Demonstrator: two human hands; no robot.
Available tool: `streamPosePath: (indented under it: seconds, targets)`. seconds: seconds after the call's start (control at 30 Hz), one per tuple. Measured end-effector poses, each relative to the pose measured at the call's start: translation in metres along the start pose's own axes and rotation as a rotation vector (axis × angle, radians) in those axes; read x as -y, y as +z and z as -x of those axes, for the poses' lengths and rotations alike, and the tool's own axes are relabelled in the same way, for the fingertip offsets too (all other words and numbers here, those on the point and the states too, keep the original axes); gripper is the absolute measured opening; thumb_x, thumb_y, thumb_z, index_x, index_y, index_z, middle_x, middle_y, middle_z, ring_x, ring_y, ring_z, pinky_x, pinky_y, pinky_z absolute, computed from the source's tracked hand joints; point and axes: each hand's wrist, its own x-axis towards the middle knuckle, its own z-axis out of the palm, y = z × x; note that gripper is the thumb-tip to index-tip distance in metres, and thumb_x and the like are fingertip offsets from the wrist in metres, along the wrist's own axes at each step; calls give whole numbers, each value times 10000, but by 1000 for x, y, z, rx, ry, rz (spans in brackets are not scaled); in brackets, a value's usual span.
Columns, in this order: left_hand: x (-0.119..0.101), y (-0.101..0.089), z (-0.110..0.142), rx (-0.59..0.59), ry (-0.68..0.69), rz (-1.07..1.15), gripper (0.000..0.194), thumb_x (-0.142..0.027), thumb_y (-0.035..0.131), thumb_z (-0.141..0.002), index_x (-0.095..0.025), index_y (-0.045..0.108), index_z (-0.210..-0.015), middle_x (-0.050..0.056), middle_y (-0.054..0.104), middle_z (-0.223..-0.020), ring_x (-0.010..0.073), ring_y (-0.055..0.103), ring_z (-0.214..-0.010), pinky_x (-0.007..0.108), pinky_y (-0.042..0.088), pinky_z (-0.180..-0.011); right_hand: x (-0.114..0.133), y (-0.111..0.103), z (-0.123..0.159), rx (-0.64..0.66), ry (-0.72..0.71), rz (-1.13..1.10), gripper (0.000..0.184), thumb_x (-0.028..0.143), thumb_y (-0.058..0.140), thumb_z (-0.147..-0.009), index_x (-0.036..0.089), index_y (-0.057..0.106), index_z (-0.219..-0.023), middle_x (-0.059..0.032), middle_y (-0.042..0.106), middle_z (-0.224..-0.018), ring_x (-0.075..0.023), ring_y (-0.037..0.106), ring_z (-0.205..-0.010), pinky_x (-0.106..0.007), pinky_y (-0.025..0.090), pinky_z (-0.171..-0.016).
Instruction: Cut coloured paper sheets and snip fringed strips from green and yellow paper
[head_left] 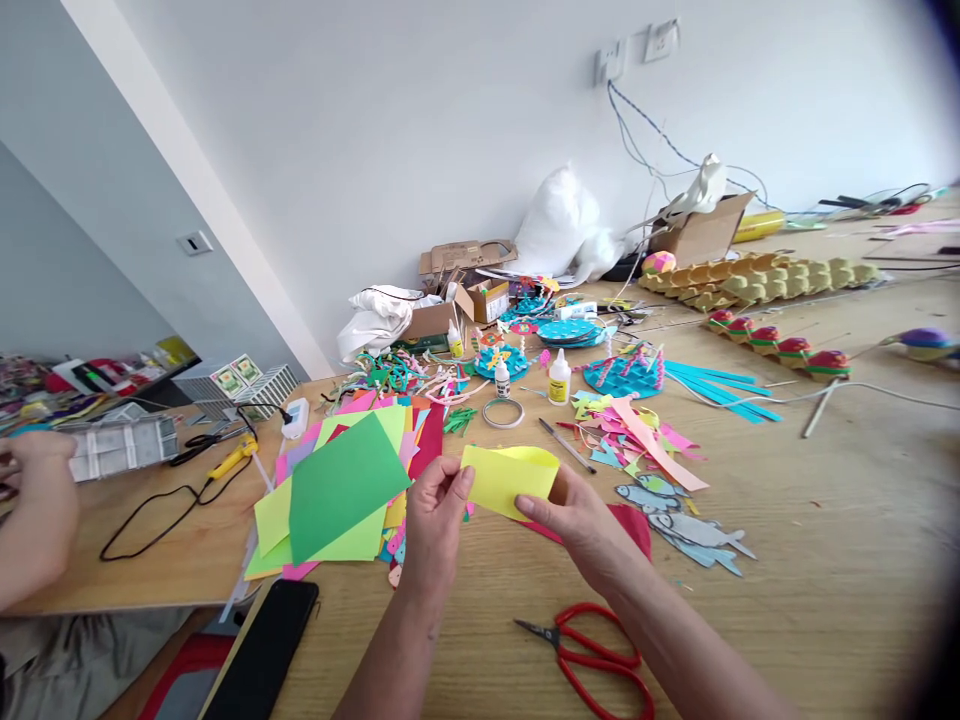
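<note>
A sheet of yellow paper (501, 482), bent over so that its far edge curls, is held up above the table between both hands. My left hand (439, 510) pinches its left end between thumb and fingers. At the right end, my right hand (581, 520) grips it with the thumb in front and the fingers hidden behind. Below the hands lie red-handled scissors (596, 650), blades pointing left. Part of a dark red sheet (630, 530) shows beneath my right hand. To the left of my hands is a pile of coloured paper topped by a green sheet (349, 490).
Glue bottles (559, 378), a tape roll (503, 413) and a pen (568, 446) lie beyond my hands. Paper fish (701, 527) and scraps (637, 430) are at right. A black phone (266, 650) lies front left. Another person's arm (37, 510) rests near a yellow glue gun (232, 456).
</note>
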Motion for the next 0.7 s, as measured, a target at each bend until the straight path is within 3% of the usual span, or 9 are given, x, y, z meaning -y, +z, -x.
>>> streamPosePath:
  seconds: [0.13,0.3,0.4,0.53,0.7]
  targets:
    - [1,0,4,-33,-8,-17,220,-353,565,-746,-163,520,-645,-45,435,-554,72,404,-508,170,365,-498,-5,5,-3,-67,25,-37,263,317,717,-628,190,664,-851,-25,705,-821,-199,628,-774,-327,461,-767]
    - [4,-7,7,-125,-67,-2,219,-375,564,-746,-174,502,-684,-60,433,-567,50,358,-426,163,333,-421,-4,1,-2,-105,-10,-31,139,327,707,-638,210,683,-710,16,693,-706,-156,617,-701,-271,458,-718]
    - [8,-8,7,-146,-49,28,217,-369,557,-754,-172,497,-687,-53,449,-597,52,378,-449,160,330,-430,-4,-2,-1,-154,-17,42,167,354,702,-634,198,651,-599,21,669,-652,-150,598,-672,-252,448,-662]
    - [10,-8,6,-158,-8,43,222,-362,564,-749,-164,499,-673,-44,439,-593,68,401,-508,161,343,-462,-5,-6,0,-160,4,125,229,413,677,-640,185,652,-632,-10,663,-673,-177,589,-683,-284,445,-663]
    - [9,-10,8,-138,-51,-49,245,-375,560,-749,-165,493,-644,-55,423,-566,53,370,-466,156,329,-445,0,-7,-2,-66,14,122,233,404,671,-647,183,650,-718,-10,658,-703,-164,578,-688,-272,438,-666]
